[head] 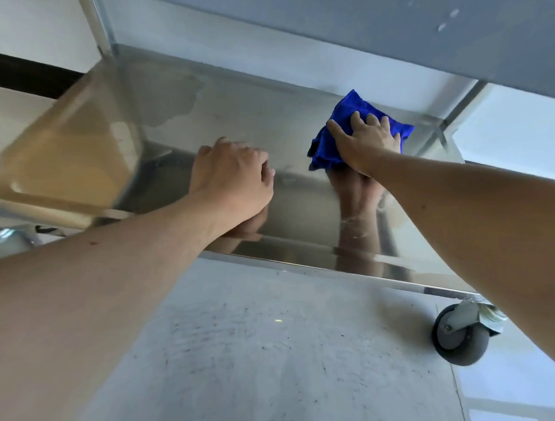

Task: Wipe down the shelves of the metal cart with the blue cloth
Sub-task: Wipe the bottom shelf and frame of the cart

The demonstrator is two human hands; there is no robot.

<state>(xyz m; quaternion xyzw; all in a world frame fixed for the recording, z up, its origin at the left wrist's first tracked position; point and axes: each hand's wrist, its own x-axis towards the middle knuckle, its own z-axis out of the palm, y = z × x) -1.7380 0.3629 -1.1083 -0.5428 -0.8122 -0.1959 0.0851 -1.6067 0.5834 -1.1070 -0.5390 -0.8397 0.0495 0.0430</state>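
The metal cart's lower shelf (241,107) is a shiny steel tray that mirrors my arms. A bunched blue cloth (345,113) lies on its right part, near the back rim. My right hand (366,141) presses flat on the cloth with fingers spread. My left hand (232,177) rests on the shelf's middle with fingers loosely curled, holding nothing. A wet patch shows on the shelf's back left.
The cart's upper shelf (358,25) overhangs at the top. A tan plastic tray (64,167) sits blurred at the shelf's left end. A grey caster wheel (461,336) stands at the cart's front right corner on the pale scuffed floor (259,352).
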